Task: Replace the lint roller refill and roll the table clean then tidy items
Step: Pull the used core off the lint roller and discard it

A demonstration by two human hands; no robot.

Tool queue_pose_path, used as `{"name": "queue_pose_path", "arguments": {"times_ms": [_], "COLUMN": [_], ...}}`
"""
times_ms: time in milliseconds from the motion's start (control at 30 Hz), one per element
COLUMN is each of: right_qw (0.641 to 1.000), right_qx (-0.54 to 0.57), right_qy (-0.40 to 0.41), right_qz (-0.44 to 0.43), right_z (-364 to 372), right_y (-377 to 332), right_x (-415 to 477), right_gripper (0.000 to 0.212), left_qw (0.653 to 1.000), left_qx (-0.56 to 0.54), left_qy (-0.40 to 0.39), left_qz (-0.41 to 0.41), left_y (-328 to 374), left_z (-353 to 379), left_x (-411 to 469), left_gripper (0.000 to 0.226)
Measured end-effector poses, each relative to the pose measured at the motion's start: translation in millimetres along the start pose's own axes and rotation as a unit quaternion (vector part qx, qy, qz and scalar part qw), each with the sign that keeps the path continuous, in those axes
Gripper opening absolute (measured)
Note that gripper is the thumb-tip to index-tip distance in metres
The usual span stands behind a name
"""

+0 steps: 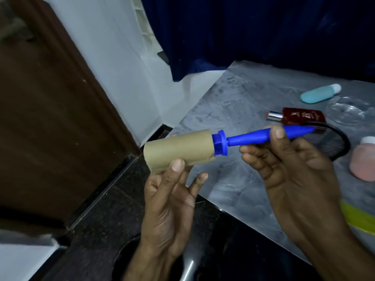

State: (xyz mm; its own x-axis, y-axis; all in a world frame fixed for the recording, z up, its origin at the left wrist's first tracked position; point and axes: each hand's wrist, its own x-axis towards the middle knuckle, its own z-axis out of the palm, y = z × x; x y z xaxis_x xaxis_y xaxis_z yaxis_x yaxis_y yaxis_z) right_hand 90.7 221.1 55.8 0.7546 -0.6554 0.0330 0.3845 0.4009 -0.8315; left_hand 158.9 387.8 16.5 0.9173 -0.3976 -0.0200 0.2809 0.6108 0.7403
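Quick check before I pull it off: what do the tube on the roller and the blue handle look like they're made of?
The tube, held by the left hand, looks like bare cardboard: matte tan, no gloss, a slightly ragged edge by the collar. It seems a spent core with no sticky sheets left. The blue handle, in the right hand, looks like moulded hard plastic: uniform colour, smooth with a faint sheen.
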Motion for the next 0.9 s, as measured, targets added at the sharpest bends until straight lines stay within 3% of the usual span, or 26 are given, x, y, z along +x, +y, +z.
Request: {"name": "queue_pose_path", "arguments": {"times_ms": [133, 300, 500, 700, 800, 900], "right_qw": [0.997, 0.992, 0.998, 0.999, 0.999, 0.994], "right_qx": [0.022, 0.024, 0.018, -0.011, -0.018, 0.01], "right_qy": [-0.075, -0.124, -0.05, -0.018, -0.034, -0.103], "right_qz": [-0.001, 0.007, 0.032, 0.042, 0.035, 0.044], "right_z": [2, 6, 27, 46, 46, 47], "right_y": [13, 22, 39, 60, 70, 75], "right_x": [-4, -4, -8, -23, -30, -37], "right_gripper": [0.023, 0.025, 0.016, 0.01, 0.011, 0.017], "left_qw": [0.993, 0.986, 0.987, 0.978, 0.973, 0.977], "left_qx": [-0.069, -0.011, 0.045, 0.059, 0.054, 0.01], "left_qy": [0.096, 0.165, 0.136, 0.185, 0.209, 0.209], "left_qz": [-0.015, 0.022, 0.071, 0.082, 0.077, 0.045], "left_y": [9, 14, 21, 29, 27, 28], "left_z": [-6, -23, -46, -66, -73, -78], "left_x": [-1, -3, -9, -16, -24, -32], "left_gripper": [0.048, 0.032, 0.06, 0.072, 0.048, 0.023]}}
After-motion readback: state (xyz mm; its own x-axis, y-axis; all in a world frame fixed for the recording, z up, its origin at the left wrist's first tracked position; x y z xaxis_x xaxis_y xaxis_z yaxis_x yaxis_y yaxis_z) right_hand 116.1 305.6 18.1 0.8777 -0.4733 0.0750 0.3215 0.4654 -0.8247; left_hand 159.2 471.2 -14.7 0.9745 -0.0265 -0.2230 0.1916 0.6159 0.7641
